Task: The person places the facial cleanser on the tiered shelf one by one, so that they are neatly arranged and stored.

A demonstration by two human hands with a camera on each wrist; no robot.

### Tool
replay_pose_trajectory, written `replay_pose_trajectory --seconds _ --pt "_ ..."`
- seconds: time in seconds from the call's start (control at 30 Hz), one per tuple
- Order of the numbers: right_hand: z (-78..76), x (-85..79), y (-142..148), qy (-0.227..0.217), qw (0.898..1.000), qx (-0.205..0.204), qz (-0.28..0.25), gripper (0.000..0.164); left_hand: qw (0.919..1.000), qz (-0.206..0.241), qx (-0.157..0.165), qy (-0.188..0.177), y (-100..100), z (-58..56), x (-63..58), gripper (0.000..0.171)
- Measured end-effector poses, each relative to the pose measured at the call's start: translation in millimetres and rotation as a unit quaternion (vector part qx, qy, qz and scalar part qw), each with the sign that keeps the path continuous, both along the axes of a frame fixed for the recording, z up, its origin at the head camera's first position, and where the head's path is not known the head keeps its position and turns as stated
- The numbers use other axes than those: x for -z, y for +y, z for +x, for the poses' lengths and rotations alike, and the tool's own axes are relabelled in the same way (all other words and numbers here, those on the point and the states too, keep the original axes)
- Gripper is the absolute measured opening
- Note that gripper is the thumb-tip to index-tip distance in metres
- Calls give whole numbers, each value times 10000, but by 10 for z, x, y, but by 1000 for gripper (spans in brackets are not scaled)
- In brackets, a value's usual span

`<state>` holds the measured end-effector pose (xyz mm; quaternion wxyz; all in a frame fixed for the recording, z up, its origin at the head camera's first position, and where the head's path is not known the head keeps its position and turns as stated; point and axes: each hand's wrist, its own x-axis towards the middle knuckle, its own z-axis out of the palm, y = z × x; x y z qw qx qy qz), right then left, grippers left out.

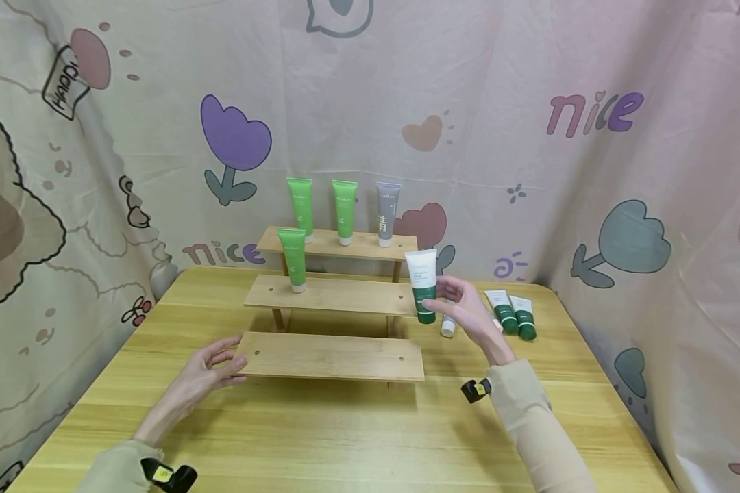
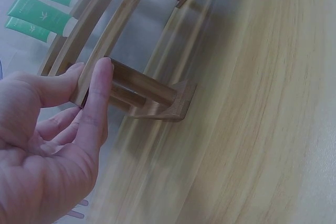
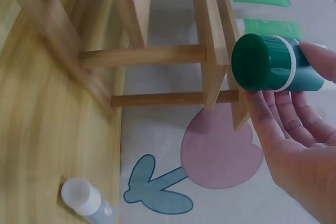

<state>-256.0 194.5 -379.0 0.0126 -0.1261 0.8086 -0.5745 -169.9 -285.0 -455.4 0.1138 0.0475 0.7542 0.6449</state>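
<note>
With its thumb and fingers my left hand (image 1: 206, 366) pinches the left end of the lowest board of a three-step wooden display stand (image 1: 333, 356). The left wrist view shows that board edge (image 2: 116, 30) between them. My right hand (image 1: 465, 311) holds a white and green squeeze tube (image 1: 422, 274), upright with its green cap down, by the right end of the middle step. That cap (image 3: 251, 62) faces the camera in the right wrist view. Two green tubes (image 1: 344, 209) and a grey-blue tube (image 1: 387, 209) stand on the top step. Another green tube (image 1: 293, 259) stands at the left of the middle step.
Right of the stand, two white and green tubes (image 1: 523, 318) lie side by side on the wooden table (image 1: 308, 438). A tube with a white cap (image 1: 447, 327) lies partly hidden behind my right hand. A printed curtain (image 1: 345, 89) hangs behind and around the table.
</note>
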Motion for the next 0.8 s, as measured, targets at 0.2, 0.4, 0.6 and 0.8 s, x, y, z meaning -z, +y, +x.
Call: replay_pose_trajectory --seconds 0.2,0.4,0.6,0.8 --pt "-23 -103 -129 41 10000 -40 5 50 10000 5 12 28 -7 0 3 73" --pt "-69 -171 -271 242 9993 -243 -165 47 10000 -7 -7 20 -1 4 -1 74" --pt "-129 -196 -380 286 9984 -390 -278 44 10000 -7 -33 -27 -1 5 0 73" --pt "-183 -234 -481 156 9978 -480 -429 46 10000 -15 -46 -47 0 3 7 73"
